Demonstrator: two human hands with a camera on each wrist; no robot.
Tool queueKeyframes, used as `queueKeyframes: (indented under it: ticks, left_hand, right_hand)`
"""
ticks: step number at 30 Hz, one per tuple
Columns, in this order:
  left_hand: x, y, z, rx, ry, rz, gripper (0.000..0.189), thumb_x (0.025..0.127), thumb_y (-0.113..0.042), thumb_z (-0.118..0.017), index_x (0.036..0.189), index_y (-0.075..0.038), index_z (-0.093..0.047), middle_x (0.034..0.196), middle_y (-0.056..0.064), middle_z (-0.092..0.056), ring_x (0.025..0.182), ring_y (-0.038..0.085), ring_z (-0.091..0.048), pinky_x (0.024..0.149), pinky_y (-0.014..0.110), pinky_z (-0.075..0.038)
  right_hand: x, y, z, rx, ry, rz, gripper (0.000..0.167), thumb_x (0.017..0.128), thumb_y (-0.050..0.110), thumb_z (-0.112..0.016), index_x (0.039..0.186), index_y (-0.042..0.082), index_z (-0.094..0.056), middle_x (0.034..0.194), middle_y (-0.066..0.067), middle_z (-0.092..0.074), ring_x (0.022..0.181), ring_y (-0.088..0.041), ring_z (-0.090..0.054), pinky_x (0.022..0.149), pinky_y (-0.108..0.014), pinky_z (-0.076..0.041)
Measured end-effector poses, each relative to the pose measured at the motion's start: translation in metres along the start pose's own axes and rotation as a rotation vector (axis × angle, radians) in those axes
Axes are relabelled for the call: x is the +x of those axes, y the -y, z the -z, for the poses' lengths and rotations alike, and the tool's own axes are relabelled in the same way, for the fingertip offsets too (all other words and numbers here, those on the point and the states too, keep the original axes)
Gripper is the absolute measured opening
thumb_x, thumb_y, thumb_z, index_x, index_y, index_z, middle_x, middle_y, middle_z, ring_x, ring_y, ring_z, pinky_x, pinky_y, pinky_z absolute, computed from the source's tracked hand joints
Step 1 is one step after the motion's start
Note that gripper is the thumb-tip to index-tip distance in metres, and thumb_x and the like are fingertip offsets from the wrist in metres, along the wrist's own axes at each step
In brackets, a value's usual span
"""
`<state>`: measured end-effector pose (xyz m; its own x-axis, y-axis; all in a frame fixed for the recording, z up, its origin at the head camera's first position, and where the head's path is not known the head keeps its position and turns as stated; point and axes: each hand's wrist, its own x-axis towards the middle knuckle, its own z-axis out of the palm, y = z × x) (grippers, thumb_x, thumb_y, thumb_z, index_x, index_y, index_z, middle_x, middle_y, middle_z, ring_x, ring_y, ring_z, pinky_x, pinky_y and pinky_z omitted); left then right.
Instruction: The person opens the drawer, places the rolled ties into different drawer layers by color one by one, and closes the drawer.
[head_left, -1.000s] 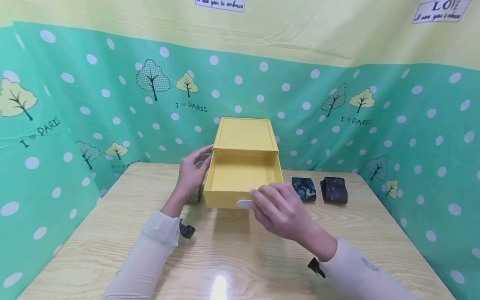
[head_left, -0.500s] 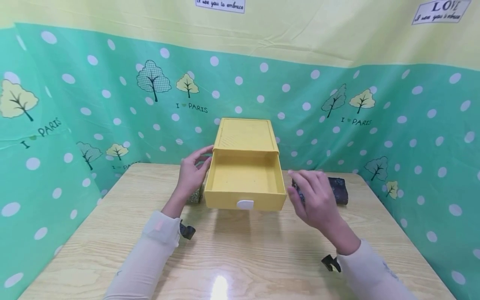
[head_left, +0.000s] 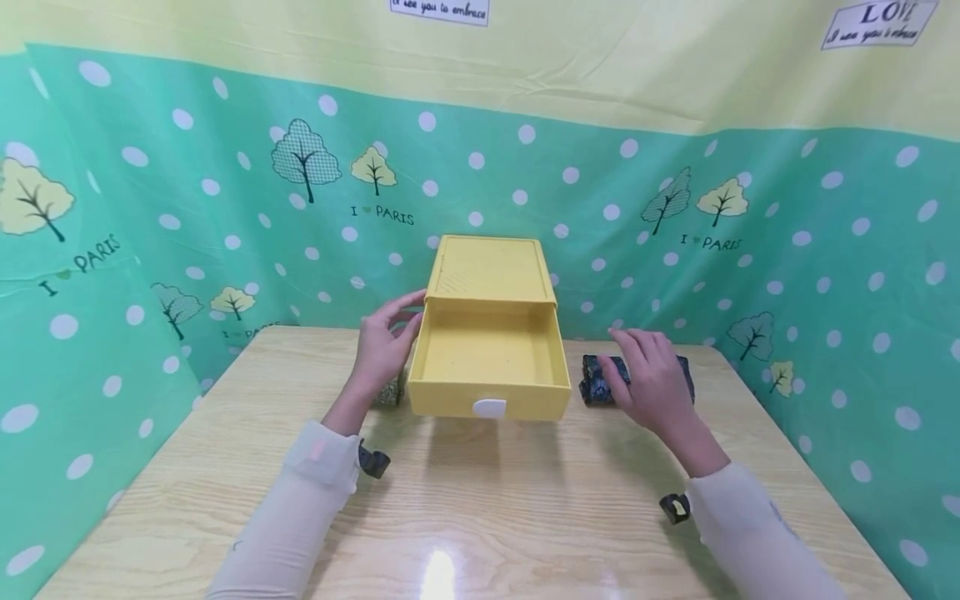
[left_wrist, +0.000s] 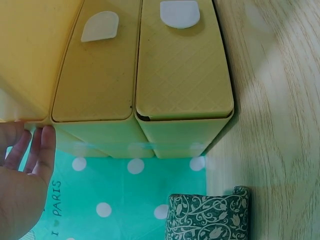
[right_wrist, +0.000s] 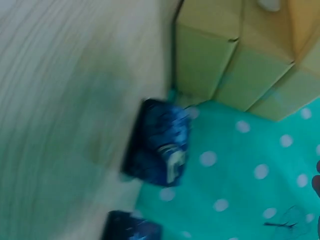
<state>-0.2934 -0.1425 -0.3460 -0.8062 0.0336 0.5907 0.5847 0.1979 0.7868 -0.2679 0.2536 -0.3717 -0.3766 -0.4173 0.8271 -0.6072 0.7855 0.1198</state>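
A yellow drawer unit [head_left: 495,267] stands at the back of the table, its top drawer [head_left: 442,398] pulled out and empty. My left hand [head_left: 382,346] rests along the unit's left side; in the left wrist view its fingers [left_wrist: 46,150] touch the casing's edge below the pulled-out drawer. Right of the unit, my right hand [head_left: 656,392] is over two dark folded cloths, fingers spread and holding nothing. The nearer is a dark blue patterned cloth [head_left: 595,383], partly covered by my fingers. Behind the hand, a dark purple cloth [head_left: 687,377] is mostly hidden.
Left of the unit lies a green floral folded cloth [left_wrist: 207,217], half hidden by my left hand in the head view. Two lower drawers with white tabs [left_wrist: 180,14] are closed. A green dotted curtain [head_left: 480,167] hangs behind the wooden table [head_left: 487,517].
My right hand has let go of the drawer's front tab and moved right, over the dark cloths. The drawer stays out, and my left hand keeps its place.
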Motion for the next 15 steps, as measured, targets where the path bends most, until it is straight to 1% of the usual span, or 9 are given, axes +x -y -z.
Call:
queueKeyframes:
  ticks: [7,12,15]
  left_hand:
    - [0.0,-0.001,0.001,-0.005,0.002,-0.006,0.038,0.098,0.007,-0.063,0.136,0.007,-0.06,0.132,0.027,-0.063,0.111,0.044,-0.065,0.093,0.024,-0.059]
    - [0.0,0.0,0.002,-0.007,-0.004,-0.004,0.037,0.098,0.007,-0.063,0.135,0.007,-0.061,0.131,0.027,-0.063,0.11,0.044,-0.065,0.092,0.024,-0.06]
    - [0.0,0.0,0.001,-0.007,0.001,-0.008,0.037,0.098,0.005,-0.063,0.135,0.007,-0.061,0.131,0.027,-0.063,0.11,0.043,-0.066,0.092,0.025,-0.06]
  right_hand:
    - [-0.017,-0.024,-0.019,0.004,0.155,-0.072,0.051,0.09,0.025,-0.074,0.128,-0.007,-0.061,0.116,-0.028,-0.063,0.102,-0.045,-0.057,0.085,-0.06,-0.054]
    - [-0.029,-0.037,-0.033,0.004,0.341,-0.149,0.049,0.095,0.029,-0.072,0.131,-0.003,-0.059,0.123,-0.025,-0.061,0.113,-0.045,-0.054,0.096,-0.062,-0.051]
    - [-0.034,-0.043,-0.039,0.015,0.463,-0.193,0.049,0.098,0.034,-0.068,0.132,0.0,-0.06,0.127,-0.022,-0.061,0.121,-0.043,-0.052,0.106,-0.063,-0.046]
